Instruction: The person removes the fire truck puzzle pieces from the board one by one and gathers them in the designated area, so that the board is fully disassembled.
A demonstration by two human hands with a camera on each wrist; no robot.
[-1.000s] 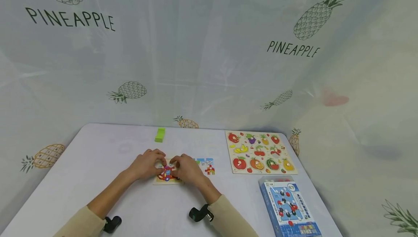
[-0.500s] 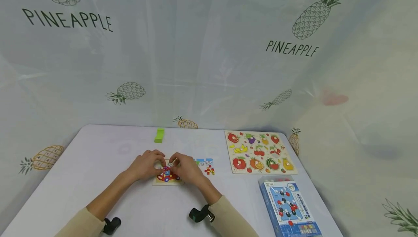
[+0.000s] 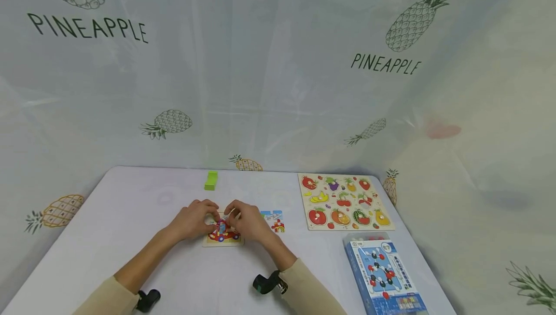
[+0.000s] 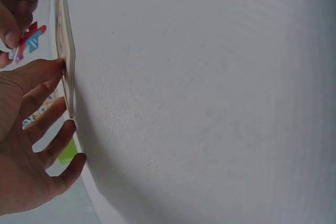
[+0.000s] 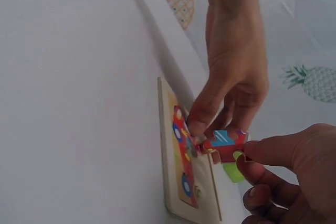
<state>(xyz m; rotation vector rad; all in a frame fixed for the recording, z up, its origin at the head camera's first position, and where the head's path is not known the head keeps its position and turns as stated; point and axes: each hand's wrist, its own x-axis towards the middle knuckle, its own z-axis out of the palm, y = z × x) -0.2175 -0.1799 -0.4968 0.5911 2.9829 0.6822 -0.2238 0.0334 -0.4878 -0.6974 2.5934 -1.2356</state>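
In the head view, a small wooden jigsaw board (image 3: 223,244) with a red car picture lies between the hands. My left hand (image 3: 193,219) is at its left side, thumb and fingertips touching the board, fingers spread in the left wrist view. My right hand (image 3: 251,223) pinches a red jigsaw piece (image 5: 228,148) with a blue window between thumb and index finger. The piece is tilted over the board's upper part, close to the left fingertips, in the right wrist view. Other car pieces (image 5: 189,166) sit in the board's recess.
A blue picture piece (image 3: 273,218) lies right of the right hand. Behind the hands stands a bright green block (image 3: 211,180). A fruit puzzle board (image 3: 347,204) is at the back right, with a blue molecule-model box (image 3: 382,274) in front of it. A printed curtain backs the table.
The right hand's fingers have lifted slightly and moved back a little from the car picture, exposing more of it. The left hand stays in place at the board.
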